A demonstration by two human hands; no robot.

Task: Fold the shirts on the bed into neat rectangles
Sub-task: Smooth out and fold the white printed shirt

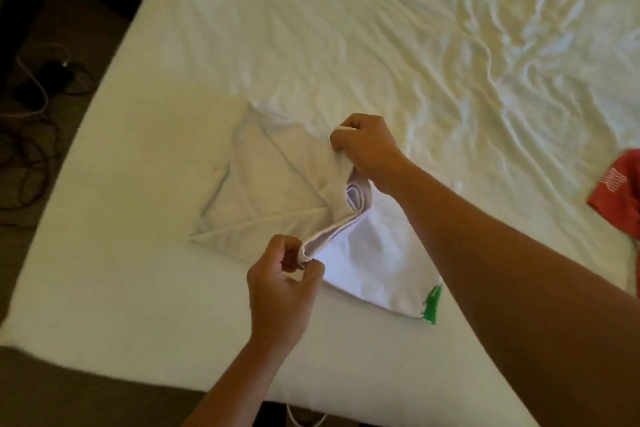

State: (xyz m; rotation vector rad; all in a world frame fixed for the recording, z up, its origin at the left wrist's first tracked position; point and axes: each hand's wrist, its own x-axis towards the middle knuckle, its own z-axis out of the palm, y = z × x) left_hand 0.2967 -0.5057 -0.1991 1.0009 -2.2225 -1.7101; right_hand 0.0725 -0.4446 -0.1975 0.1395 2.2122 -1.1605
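Observation:
A white shirt (266,191) lies partly folded on the near left part of the bed (138,156). One layer is lifted and doubled back, showing a brighter white side with a small green print (431,305) at its near corner. My left hand (282,282) pinches the near end of the lifted folded edge. My right hand (367,149) grips the far end of that same edge, above the shirt. A red shirt (620,189) lies crumpled at the bed's right edge, partly cut off by the frame.
The bed's white sheet is wrinkled across the far right (502,45). Dark cables and a charger (38,97) lie on the floor to the left of the bed. A white cord (304,418) hangs below the bed's near edge.

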